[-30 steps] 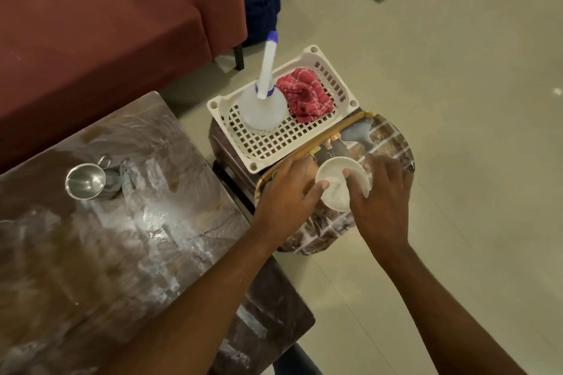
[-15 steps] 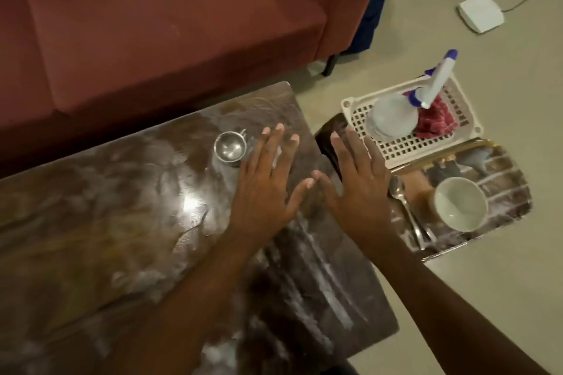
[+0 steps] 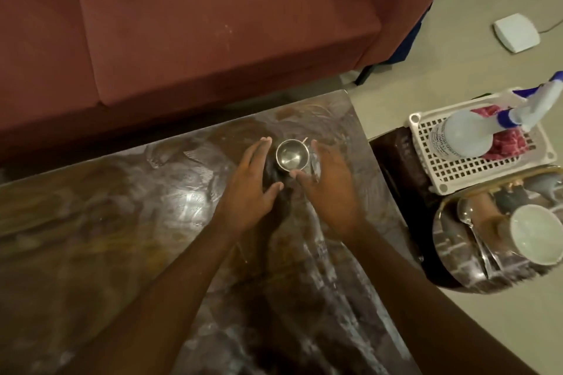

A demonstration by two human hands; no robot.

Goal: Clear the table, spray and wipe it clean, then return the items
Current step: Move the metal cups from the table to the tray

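The white plastic lattice basket (image 3: 475, 172) off to my right holds a translucent spray bottle with a blue and white trigger head (image 3: 460, 138), which leans toward the basket's far right corner. A crumpled red cloth (image 3: 508, 143) lies behind it in the same basket. Just in front of the basket is a round tray with a glossy dark patterned face (image 3: 457, 256). It carries a white ceramic cup (image 3: 536, 234) at its right side and a metal spoon (image 3: 469, 213) lying to the left of the cup. Basket and tray both rest on a dark low stand (image 3: 393, 155) beside the streaked brown marbled surface (image 3: 122, 222).

A small round steel cup with a thin wire handle (image 3: 292, 158) stands upright and looks empty. It sits near the far right corner of the surface, close to the maroon fabric sofa (image 3: 198, 24).

My left grip (image 3: 249, 189) is just to the left of the steel cup and my right grip (image 3: 330, 189) just to its right, so the cup sits between them. Both grips are released, fingers straight and loosely spread, thumbs angled inward below the cup. My right thumb tip lies right by the cup's near edge. I cannot tell whether either grip touches the cup.
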